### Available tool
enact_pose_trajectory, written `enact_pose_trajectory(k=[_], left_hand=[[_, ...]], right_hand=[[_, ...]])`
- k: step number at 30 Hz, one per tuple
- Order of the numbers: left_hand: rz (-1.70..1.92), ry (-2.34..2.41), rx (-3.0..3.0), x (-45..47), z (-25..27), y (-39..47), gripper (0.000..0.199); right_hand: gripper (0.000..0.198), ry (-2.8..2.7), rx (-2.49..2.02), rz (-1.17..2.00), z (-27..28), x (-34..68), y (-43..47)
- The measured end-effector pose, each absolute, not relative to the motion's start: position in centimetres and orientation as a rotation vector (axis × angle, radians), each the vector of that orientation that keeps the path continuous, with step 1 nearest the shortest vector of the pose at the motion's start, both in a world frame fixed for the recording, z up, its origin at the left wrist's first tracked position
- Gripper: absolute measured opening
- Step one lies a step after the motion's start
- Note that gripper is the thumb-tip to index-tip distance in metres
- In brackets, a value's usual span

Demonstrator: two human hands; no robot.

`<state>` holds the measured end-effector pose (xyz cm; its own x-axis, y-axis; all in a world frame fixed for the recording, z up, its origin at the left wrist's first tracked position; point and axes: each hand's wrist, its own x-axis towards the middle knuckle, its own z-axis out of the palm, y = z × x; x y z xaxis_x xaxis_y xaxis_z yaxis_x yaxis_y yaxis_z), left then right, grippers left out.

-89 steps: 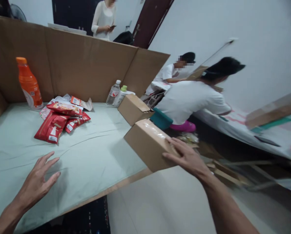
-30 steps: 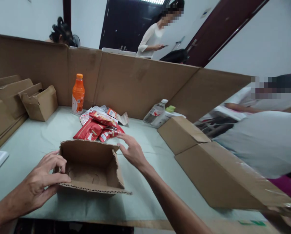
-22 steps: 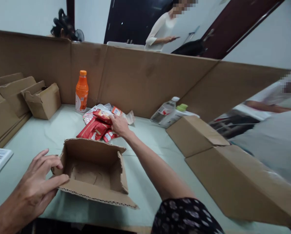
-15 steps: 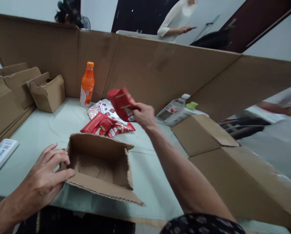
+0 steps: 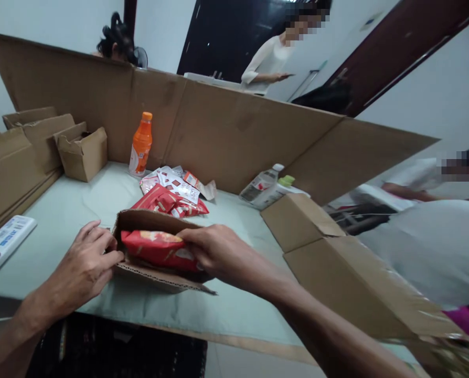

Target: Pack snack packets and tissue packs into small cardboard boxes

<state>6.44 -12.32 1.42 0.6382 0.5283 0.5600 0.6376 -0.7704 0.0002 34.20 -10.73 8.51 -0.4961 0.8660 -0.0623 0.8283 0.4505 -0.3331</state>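
- On my feed the hands work together: my right hand (image 5: pixel 219 249) pinches the right end of a red pack (image 5: pixel 153 251), and my left hand (image 5: pixel 87 257) steadies the left end of an open box (image 5: pixel 159 277), fingers curled at its rim.
- Half a second ago I had the red pack raised beyond the open box; now it is down between the walls, so it is as good as placed, though I have yet to let go.
- The red pack looks glossy and plump, with a yellowish printed patch along its top; my fingers hide its right end.
- Just beyond the open box, more red packs (image 5: pixel 159 199) lie heaped, an orange bottle (image 5: pixel 141 144) upright behind them.
- Left of the open box lies a white device (image 5: pixel 8 239); well to its right, a carton (image 5: pixel 348 283).
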Motion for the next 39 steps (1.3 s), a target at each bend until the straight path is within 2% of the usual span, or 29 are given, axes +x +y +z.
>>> enact_pose_trajectory(k=[2,6,10,14,17,19,21,23,25,27,32,36,39], left_hand=[[-0.802,-0.982,-2.659,6.3,1.5,-12.6,0.024],[-0.888,-1.018,-2.61,6.4,2.0,-12.9,0.016],[-0.832,-0.954,-2.789,7.0,2.7,-12.9,0.032],[-0.678,-1.0,-3.037,7.3,2.6,-12.4,0.019],[-0.698,-0.988,-3.09,7.2,2.3,-12.1,0.015],[-0.744,-0.988,-3.11,7.1,2.1,-12.0,0.016],[-0.773,-1.01,-3.127,7.1,2.0,-12.1,0.017],[-0.79,-1.025,-3.133,7.2,1.9,-12.3,0.016],[-0.81,-1.028,-3.125,7.3,1.7,-12.5,0.015],[-0.835,-1.023,-3.108,7.3,1.4,-12.6,0.016],[-0.874,-0.997,-3.064,7.4,0.9,-12.6,0.017],[-0.828,-0.98,-3.048,7.4,1.3,-12.6,0.018],[-0.774,-0.981,-3.065,7.4,2.1,-12.7,0.019]], right_hand=[[0.022,-2.726,-1.641,0.483,7.7,33.2,-10.1],[0.022,-2.892,-1.609,0.596,6.3,31.7,-9.1],[0.018,-3.091,-1.514,0.748,5.7,31.8,-9.1],[0.028,-2.914,-1.246,0.764,6.8,34.1,-9.2],[0.031,-2.471,-1.152,0.583,7.6,36.7,-7.0],[0.031,-2.346,-1.218,0.35,6.7,37.8,-3.9],[0.034,-2.428,-1.326,0.085,4.3,37.8,-0.2],[0.05,-2.628,-1.388,-0.119,0.8,36.9,3.2],[0.066,-2.782,-1.383,-0.206,-2.8,35.7,5.6],[0.07,-2.837,-1.336,-0.189,-5.4,34.5,7.1],[0.047,-2.734,-1.288,-0.112,-6.8,32.9,8.4],[0.04,-2.497,-1.396,-0.07,-3.8,33.5,8.0],[0.037,-2.135,-1.384,0.142,-0.2,35.5,6.1]])
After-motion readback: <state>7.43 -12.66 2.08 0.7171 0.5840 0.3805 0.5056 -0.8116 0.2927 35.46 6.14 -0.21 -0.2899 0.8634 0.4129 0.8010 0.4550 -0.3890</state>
